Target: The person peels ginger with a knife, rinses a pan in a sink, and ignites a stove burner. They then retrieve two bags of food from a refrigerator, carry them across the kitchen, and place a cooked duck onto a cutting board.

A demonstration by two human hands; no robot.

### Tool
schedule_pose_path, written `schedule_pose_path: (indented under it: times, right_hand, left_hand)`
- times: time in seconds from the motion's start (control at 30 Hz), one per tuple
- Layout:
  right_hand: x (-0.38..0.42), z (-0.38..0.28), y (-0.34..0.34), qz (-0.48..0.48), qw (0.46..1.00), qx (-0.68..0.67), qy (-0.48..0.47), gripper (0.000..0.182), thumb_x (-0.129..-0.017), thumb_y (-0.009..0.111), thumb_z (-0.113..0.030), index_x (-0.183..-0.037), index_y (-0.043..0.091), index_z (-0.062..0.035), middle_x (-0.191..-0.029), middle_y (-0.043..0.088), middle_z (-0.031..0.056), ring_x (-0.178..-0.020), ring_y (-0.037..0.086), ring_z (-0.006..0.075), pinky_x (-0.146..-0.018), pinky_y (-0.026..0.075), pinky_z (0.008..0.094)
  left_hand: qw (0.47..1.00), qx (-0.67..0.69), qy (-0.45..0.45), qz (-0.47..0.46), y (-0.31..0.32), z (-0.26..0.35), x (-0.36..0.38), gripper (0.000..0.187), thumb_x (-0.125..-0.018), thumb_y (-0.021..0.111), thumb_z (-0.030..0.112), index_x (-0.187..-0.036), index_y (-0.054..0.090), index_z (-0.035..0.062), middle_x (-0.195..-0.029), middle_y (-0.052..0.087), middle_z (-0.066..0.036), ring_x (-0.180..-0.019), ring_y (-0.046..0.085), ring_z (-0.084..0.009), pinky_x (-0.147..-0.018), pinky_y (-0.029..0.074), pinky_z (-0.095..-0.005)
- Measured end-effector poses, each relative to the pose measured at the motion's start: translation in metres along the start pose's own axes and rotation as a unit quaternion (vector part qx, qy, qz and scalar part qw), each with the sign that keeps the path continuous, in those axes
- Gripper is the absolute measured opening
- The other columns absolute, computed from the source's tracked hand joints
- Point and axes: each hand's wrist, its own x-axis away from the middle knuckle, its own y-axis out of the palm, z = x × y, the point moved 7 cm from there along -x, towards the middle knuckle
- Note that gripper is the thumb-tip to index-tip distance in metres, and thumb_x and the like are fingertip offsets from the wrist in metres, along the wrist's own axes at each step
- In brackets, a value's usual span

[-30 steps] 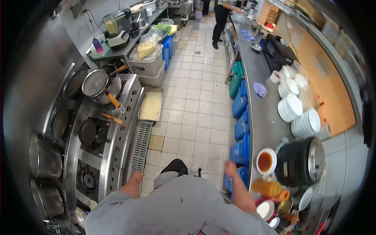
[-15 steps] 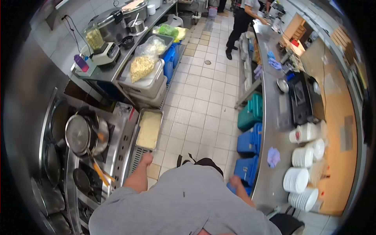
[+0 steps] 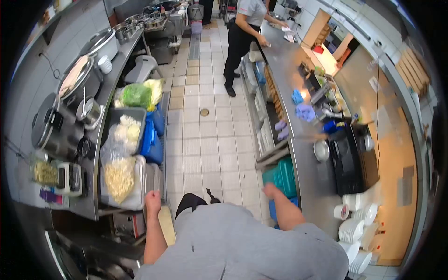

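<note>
My left hand (image 3: 152,200) is curled into a loose fist with nothing seen in it. It hangs beside a lidded storage box (image 3: 139,182), which carries a clear bag of chopped pale yellow food (image 3: 119,178). Below that hand, a tray of pale yellow food (image 3: 166,225) is partly hidden by my arm and body. My right hand (image 3: 269,190) is a little blurred, its fingers curled in, and no object shows in it. The nearest thing to it is a green lidded bin (image 3: 283,177) under the right counter.
A tiled aisle (image 3: 186,149) runs ahead between two steel counters. A person (image 3: 247,37) stands at the right counter. Blue bins (image 3: 151,142) and bagged greens (image 3: 137,95) line the left side. A black oven (image 3: 347,163) and stacked white plates (image 3: 351,231) stand on the right.
I have moved forward along the aisle; the stove and tray have slid back and down, and the person looks nearer. My hands have swung forward, still without anything visible in them.
</note>
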Motion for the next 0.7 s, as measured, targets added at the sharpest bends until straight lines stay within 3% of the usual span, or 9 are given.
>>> schedule_pose_path:
  times: [0.17,0.23,0.37,0.43,0.53,0.57,0.6,0.63,0.7]
  right_hand:
    - [-0.158,-0.125,-0.461,0.371,0.893,-0.247,-0.054,0.035,-0.092,0.055,-0.033,-0.098,0.068,-0.0009,-0.093,0.068,0.0235,-0.091,0.065,0.0417,-0.08,0.052,0.0478]
    - [-0.199,-0.162,-0.537,0.271,0.806,-0.525,0.037,0.033,-0.093,0.054,-0.031,-0.098,0.067,-0.0012,-0.094,0.069,0.022,-0.089,0.065,0.0396,-0.079,0.052,0.0459]
    - [-0.342,-0.137,-0.489,0.246,0.951,-0.18,-0.047,0.031,-0.093,0.051,-0.03,-0.096,0.07,-0.0059,-0.105,0.069,0.0183,-0.09,0.066,0.0361,-0.079,0.053,0.0465]
    - [-0.36,-0.133,-0.431,0.057,0.997,0.037,-0.047,0.035,-0.092,0.048,-0.032,-0.097,0.071,-0.006,-0.102,0.07,0.0191,-0.101,0.065,0.0369,-0.086,0.052,0.0523]
    - [-0.335,-0.121,-0.361,-0.12,0.991,0.035,-0.053,0.029,-0.087,0.056,-0.027,-0.084,0.073,-0.0036,-0.087,0.071,0.0194,-0.083,0.069,0.0368,-0.074,0.055,0.0505]
    - [-0.346,-0.065,-0.263,-0.164,0.968,-0.128,0.139,0.023,-0.085,0.061,-0.023,-0.081,0.072,-0.0032,-0.083,0.07,0.0204,-0.077,0.069,0.0371,-0.07,0.055,0.0479]
    - [-0.314,-0.102,-0.3,-0.239,0.969,-0.032,0.046,0.029,-0.088,0.053,-0.026,-0.104,0.074,-0.0131,-0.095,0.07,0.0182,-0.092,0.067,0.0374,-0.081,0.054,0.0486]
    - [-0.296,-0.069,-0.229,0.044,0.959,-0.275,-0.053,0.032,-0.086,0.054,-0.025,-0.11,0.071,-0.0108,-0.1,0.07,0.0177,-0.094,0.067,0.0363,-0.083,0.054,0.049]
    - [-0.33,-0.082,-0.292,0.036,0.97,-0.178,-0.162,0.035,-0.079,0.064,-0.024,-0.109,0.07,-0.0066,-0.106,0.069,0.0178,-0.096,0.067,0.0366,-0.085,0.054,0.0483]
  left_hand:
    - [0.99,0.137,-0.046,-0.003,0.03,0.005,-0.162,0.038,-0.092,0.068,0.023,-0.064,0.051,0.0028,-0.059,0.055,-0.005,-0.056,0.048,-0.0133,-0.053,0.042,-0.0336]
    - [0.983,0.17,-0.062,-0.026,0.037,0.032,-0.241,0.038,-0.093,0.068,0.022,-0.064,0.051,0.0043,-0.06,0.056,-0.003,-0.056,0.048,-0.0116,-0.052,0.041,-0.0316]
    - [0.975,0.195,-0.053,-0.095,0.049,0.142,-0.405,0.024,-0.097,0.062,0.016,-0.077,0.056,0.0037,-0.073,0.061,-0.003,-0.058,0.055,-0.0109,-0.054,0.049,-0.0271]
    - [0.971,0.204,-0.018,-0.126,0.06,0.204,-0.501,0.023,-0.096,0.062,0.017,-0.079,0.057,0.0034,-0.073,0.061,-0.004,-0.059,0.056,-0.0114,-0.055,0.049,-0.0274]
    - [0.97,0.169,0.041,-0.168,0.075,0.295,-0.623,0.023,-0.095,0.064,0.019,-0.081,0.059,0.0026,-0.073,0.062,-0.005,-0.062,0.058,-0.0122,-0.057,0.05,-0.0288]
    - [0.972,0.143,0.069,-0.173,0.086,0.326,-0.663,0.022,-0.095,0.064,0.02,-0.082,0.06,0.0023,-0.073,0.062,-0.006,-0.064,0.059,-0.0125,-0.059,0.05,-0.03]
    - [0.972,0.143,0.071,-0.171,0.098,0.346,-0.703,0.022,-0.095,0.064,0.02,-0.082,0.06,0.0023,-0.073,0.062,-0.006,-0.064,0.059,-0.0125,-0.059,0.05,-0.03]
    - [0.972,0.107,0.108,-0.177,0.108,0.37,-0.741,0.022,-0.094,0.066,0.02,-0.083,0.061,0.0016,-0.074,0.063,-0.007,-0.066,0.061,-0.0141,-0.061,0.051,-0.0319]
    - [0.974,0.011,0.177,-0.138,0.126,0.406,-0.807,0.022,-0.091,0.067,0.02,-0.084,0.063,-0.0006,-0.078,0.067,-0.011,-0.071,0.065,-0.021,-0.068,0.051,-0.037]
